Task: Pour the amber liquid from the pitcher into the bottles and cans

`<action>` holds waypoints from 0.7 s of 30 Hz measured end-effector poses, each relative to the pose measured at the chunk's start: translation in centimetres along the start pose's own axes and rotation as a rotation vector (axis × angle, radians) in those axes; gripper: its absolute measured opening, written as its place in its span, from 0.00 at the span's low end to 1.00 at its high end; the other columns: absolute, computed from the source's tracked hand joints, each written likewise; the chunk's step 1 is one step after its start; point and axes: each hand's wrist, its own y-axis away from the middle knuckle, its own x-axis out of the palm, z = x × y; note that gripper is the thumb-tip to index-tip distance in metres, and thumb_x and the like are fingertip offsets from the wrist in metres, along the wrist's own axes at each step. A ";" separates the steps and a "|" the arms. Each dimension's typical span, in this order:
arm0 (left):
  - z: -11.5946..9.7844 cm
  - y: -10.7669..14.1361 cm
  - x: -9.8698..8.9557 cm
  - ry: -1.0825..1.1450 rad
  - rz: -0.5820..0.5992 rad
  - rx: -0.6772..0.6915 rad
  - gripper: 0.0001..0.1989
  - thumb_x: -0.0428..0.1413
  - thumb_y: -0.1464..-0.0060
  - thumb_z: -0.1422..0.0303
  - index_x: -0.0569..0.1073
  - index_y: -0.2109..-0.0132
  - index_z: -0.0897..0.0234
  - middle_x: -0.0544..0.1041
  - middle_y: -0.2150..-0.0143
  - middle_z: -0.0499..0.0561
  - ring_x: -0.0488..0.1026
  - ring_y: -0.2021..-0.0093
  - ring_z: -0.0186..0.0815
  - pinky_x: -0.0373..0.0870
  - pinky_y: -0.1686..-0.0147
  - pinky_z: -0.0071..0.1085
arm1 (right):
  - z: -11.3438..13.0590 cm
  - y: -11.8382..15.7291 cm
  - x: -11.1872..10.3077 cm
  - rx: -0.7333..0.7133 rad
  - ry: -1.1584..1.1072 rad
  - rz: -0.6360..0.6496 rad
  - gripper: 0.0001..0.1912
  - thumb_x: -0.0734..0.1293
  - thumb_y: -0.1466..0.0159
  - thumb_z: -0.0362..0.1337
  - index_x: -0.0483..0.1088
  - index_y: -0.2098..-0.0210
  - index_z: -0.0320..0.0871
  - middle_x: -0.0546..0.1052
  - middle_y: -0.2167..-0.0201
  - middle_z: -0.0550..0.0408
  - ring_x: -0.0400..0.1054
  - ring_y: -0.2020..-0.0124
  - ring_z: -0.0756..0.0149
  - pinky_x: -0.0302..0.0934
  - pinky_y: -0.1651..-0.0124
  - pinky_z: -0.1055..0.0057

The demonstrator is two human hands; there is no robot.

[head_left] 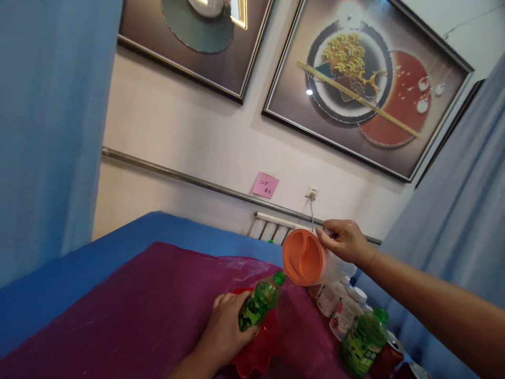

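Tilted to the right, a small green bottle (260, 302) with its green cap on is wrapped by the fingers of my left hand (226, 326). Beneath it, partly hidden by the hand and bottle, lies a red dish with a wavy rim (265, 345). My right hand (344, 239) is closed around the handle of a clear pitcher (333, 269). The pitcher's orange lid (303, 257) faces the camera, to the upper right of the green bottle. The two held things are apart.
A dark pink plastic sheet (130, 310) covers part of the blue surface (173, 226). At the right stand a larger green bottle (365, 339), white-capped bottles (347, 316) and cans (389, 358). Behind are a metal rail (189, 181), a socket (312, 191) and blue curtains (51, 121).
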 end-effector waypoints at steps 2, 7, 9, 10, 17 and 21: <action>0.0 0.0 0.0 0.002 -0.007 0.008 0.28 0.64 0.55 0.66 0.74 0.43 0.55 0.80 0.50 0.53 0.72 0.47 0.48 0.58 0.41 0.45 | 0.1 0.0 0.0 0.002 -0.002 0.006 0.23 0.62 0.35 0.45 0.52 0.82 0.45 0.55 0.85 0.63 0.49 0.82 0.73 0.43 0.76 0.72; -0.2 0.0 -0.2 -0.002 -0.002 0.011 0.27 0.64 0.55 0.66 0.75 0.44 0.55 0.80 0.51 0.53 0.73 0.48 0.49 0.59 0.42 0.45 | 0.2 -0.1 0.0 -0.004 0.001 -0.001 0.22 0.63 0.36 0.45 0.52 0.82 0.45 0.55 0.85 0.63 0.49 0.82 0.73 0.43 0.76 0.72; -0.3 0.0 -0.2 -0.005 0.002 0.003 0.27 0.63 0.54 0.66 0.75 0.44 0.55 0.80 0.50 0.54 0.73 0.47 0.49 0.59 0.42 0.46 | 0.2 -0.1 0.0 -0.006 -0.004 0.002 0.22 0.63 0.35 0.44 0.53 0.82 0.45 0.55 0.85 0.63 0.49 0.82 0.73 0.43 0.77 0.72; -0.4 0.0 -0.2 -0.006 0.001 0.000 0.28 0.64 0.55 0.66 0.75 0.44 0.55 0.80 0.50 0.54 0.73 0.47 0.49 0.59 0.42 0.46 | 0.3 -0.1 0.0 -0.005 -0.007 0.005 0.22 0.63 0.35 0.44 0.53 0.82 0.45 0.55 0.85 0.63 0.49 0.82 0.73 0.43 0.77 0.72; -0.1 0.0 0.0 0.000 -0.014 0.009 0.28 0.65 0.55 0.65 0.75 0.44 0.56 0.80 0.50 0.53 0.73 0.47 0.49 0.59 0.42 0.45 | 0.1 -0.1 0.0 -0.003 0.003 -0.001 0.23 0.63 0.35 0.45 0.52 0.82 0.45 0.54 0.85 0.63 0.48 0.82 0.74 0.43 0.76 0.72; 0.0 0.1 0.0 -0.005 -0.011 0.023 0.27 0.64 0.54 0.65 0.75 0.44 0.56 0.80 0.51 0.53 0.73 0.49 0.49 0.60 0.43 0.45 | 0.0 -0.1 0.0 -0.007 -0.008 0.000 0.23 0.63 0.35 0.45 0.52 0.82 0.45 0.54 0.85 0.63 0.48 0.82 0.74 0.43 0.76 0.72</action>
